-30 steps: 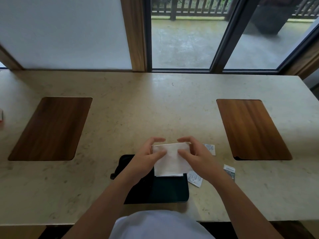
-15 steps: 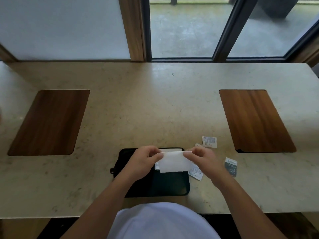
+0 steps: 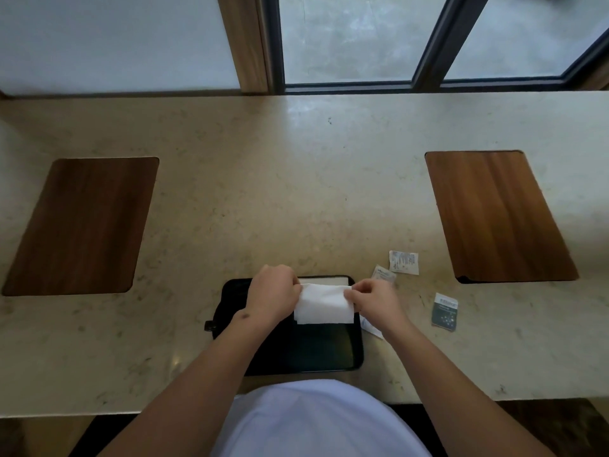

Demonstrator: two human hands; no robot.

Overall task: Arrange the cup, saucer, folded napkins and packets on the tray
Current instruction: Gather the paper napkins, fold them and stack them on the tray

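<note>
The left hand [image 3: 272,296] and right hand [image 3: 375,300] each pinch one end of the white napkin [image 3: 324,306] (folded) over the black tray [image 3: 296,351].

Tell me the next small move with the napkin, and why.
Probably lower the napkin flat onto the tray. Both the left hand and right hand pinch its top corners, it already looks folded, and it hangs right over the tray's far end, so only a short drop seems needed.

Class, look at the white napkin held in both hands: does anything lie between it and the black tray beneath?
Nothing visible does. The left hand and right hand hold the folded white paper napkin directly over the black rectangular tray, whose near surface is bare.
</note>
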